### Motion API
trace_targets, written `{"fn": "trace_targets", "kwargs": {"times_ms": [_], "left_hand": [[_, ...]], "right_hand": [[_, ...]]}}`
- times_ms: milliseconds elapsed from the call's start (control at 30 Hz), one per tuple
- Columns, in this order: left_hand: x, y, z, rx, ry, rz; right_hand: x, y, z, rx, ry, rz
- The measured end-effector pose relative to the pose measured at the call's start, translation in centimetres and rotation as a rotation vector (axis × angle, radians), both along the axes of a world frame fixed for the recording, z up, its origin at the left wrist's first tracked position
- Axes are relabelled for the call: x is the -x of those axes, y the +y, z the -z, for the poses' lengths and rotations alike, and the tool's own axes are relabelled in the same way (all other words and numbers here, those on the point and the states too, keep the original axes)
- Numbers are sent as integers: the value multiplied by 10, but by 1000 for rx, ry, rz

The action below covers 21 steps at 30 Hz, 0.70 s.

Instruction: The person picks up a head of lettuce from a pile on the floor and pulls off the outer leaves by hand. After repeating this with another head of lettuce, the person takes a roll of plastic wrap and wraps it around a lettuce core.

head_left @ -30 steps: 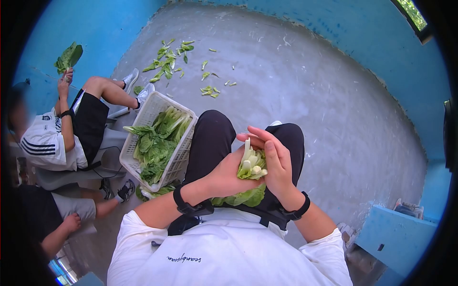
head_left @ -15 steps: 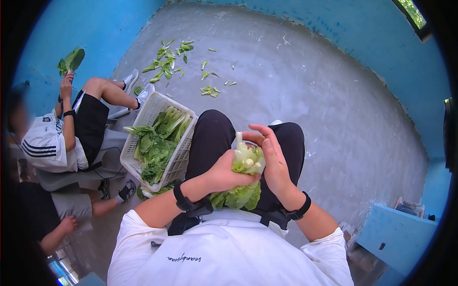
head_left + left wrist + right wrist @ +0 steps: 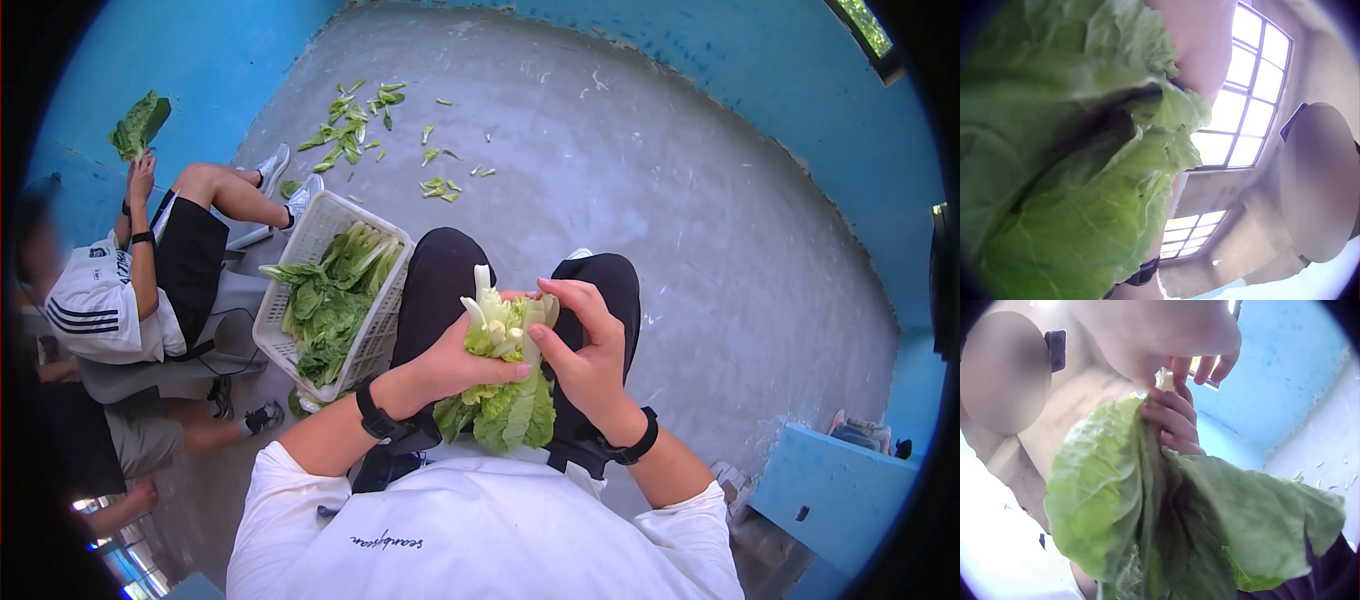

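Observation:
A bunch of lettuce leaves [image 3: 505,415] is held over the lap, pale cut stalk ends upward and green blades hanging down. My left hand [image 3: 435,365] grips the stalks from the left, thumb across the near side. Its curled fingers [image 3: 1172,422] show behind the bunch in the right wrist view. At the bunch's right edge, my right hand [image 3: 592,355] pinches a pale leaf stalk [image 3: 543,313] between thumb and forefinger. Broad, crinkled leaf blades [image 3: 1066,225] fill much of the left wrist view and hide the left fingers there.
Left of my knees stands a white plastic basket [image 3: 376,345] with lettuce leaves [image 3: 335,310] inside. Leaf scraps [image 3: 345,130] lie on the floor [image 3: 700,250] ahead. A seated person [image 3: 110,300] at left holds up a leaf; another sits nearer. A blue box [image 3: 835,490] stands at right.
The bunch has risen slightly and turned, showing more hanging leaves. My right hand has gone from lying flat along its side to pinching a stalk; the left keeps its grip.

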<state>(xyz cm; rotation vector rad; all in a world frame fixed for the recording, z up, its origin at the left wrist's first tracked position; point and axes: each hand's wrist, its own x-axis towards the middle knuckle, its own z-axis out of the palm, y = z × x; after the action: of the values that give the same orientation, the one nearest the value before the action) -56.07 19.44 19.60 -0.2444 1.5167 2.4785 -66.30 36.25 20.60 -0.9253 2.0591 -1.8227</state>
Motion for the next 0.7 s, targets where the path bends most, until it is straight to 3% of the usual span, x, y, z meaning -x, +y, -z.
{"fn": "trace_targets", "kwargs": {"times_ms": [100, 333, 467, 600, 700], "left_hand": [[0, 0, 6, -129, -27, 14], [0, 3, 4, -64, -27, -46], [-1, 7, 5, 37, -35, -43], [1, 5, -1, 317, 64, 6], [-3, 6, -5, 365, 40, 72]], "right_hand": [[-8, -2, 1, -18, 21, 60], [-17, -5, 7, 21, -69, 82], [-6, 3, -2, -64, -14, -33], [7, 11, -17, -96, -102, -207], [15, 14, -28, -70, -136, -261]]}}
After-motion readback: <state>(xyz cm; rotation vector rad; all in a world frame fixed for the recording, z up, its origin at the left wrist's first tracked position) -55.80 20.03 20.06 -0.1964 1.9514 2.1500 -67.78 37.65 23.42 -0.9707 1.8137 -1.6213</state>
